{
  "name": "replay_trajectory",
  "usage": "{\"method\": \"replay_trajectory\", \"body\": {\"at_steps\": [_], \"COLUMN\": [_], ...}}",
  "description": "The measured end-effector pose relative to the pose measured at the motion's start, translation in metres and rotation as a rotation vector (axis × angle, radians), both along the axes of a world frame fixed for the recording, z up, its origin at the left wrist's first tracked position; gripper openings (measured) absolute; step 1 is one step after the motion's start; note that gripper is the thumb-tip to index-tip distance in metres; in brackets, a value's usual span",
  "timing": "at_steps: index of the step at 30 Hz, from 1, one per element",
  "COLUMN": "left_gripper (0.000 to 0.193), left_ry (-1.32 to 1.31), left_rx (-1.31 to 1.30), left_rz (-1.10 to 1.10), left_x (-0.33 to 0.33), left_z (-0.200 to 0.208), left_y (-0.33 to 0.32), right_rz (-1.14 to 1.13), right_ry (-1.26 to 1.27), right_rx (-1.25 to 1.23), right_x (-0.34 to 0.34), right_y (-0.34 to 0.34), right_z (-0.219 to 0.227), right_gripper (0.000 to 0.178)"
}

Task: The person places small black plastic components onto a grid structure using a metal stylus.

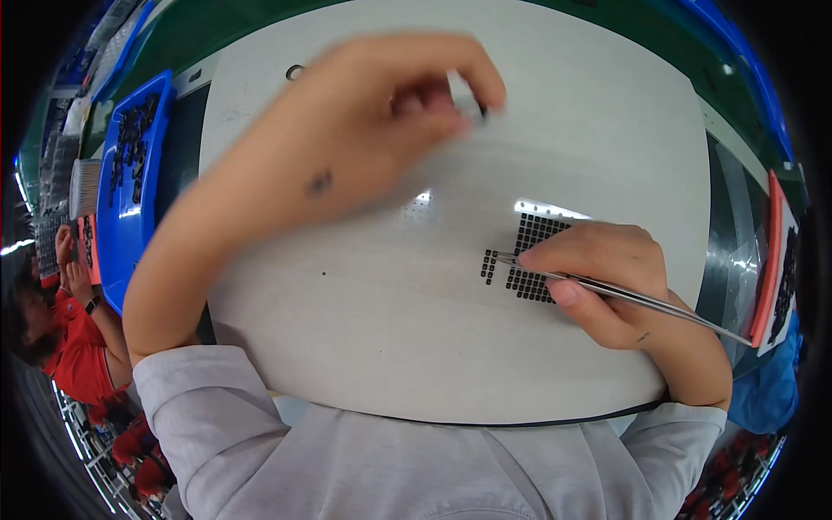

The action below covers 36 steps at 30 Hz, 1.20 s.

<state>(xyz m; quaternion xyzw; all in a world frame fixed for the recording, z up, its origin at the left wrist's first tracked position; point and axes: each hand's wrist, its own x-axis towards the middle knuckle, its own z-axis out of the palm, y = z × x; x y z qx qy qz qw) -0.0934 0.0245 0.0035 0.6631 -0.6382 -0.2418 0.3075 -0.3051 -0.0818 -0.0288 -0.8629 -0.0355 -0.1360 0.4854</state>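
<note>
My right hand (611,264) grips a pair of metal tweezers (641,299), its fingers closed round the shaft. The tips point left, at a small cluster of black square pieces (488,268) on the white tabletop (347,347). Partly under that hand lies a larger block of the same pieces (539,230) in close rows, with a shiny clear strip along its far edge. Raised over the far middle of the table, my left hand (407,100) is blurred by motion. Its thumb and index finger curl into a pinch, and a small dark thing shows at their tips, too smeared to name.
At the left stands a blue tray (160,147) of black parts. A red-edged tray (767,269) with black parts sits at the right. A small dark ring (295,73) lies on the far left tabletop. Beyond the left side, a person in red (82,347) works.
</note>
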Motion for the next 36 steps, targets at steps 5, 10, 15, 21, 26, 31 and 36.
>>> {"method": "replay_trajectory", "body": {"at_steps": [5, 10, 15, 21, 26, 31, 36], "left_gripper": [0.009, 0.011, 0.013, 0.012, 0.012, 0.012, 0.012], "left_ry": [0.517, 0.576, 0.571, 0.575, 0.578, 0.571, 0.487], "left_rx": [0.448, 0.453, 0.41, 0.336, 0.278, 0.212, 0.158], "left_rz": [0.029, 0.089, 0.056, 0.033, 0.017, -0.002, -0.013], "left_x": [-0.027, -0.027, -0.024, -0.023, -0.025, -0.027, -0.026], "left_z": [-0.01, -0.011, -0.015, -0.023, -0.026, -0.035, -0.035], "left_y": [0.028, 0.025, 0.025, 0.026, 0.026, 0.022, 0.021], "right_rz": [0.017, 0.015, 0.028, 0.036, 0.041, 0.05, 0.071], "right_ry": [0.045, -0.006, -0.029, 0.029, -0.062, -0.036, -0.036], "right_rx": [-0.059, -0.114, -0.175, -0.123, -0.022, -0.164, -0.28], "right_x": [0.001, 0.002, 0.006, 0.002, 0.001, 0.005, 0.005], "right_y": [0.004, 0.004, 0.005, 0.001, 0.001, 0.004, 0.003], "right_z": [0.003, 0.0, 0.003, 0.004, 0.003, 0.001, 0.0], "right_gripper": [0.015, 0.015, 0.013, 0.015, 0.027, 0.018, 0.027]}}
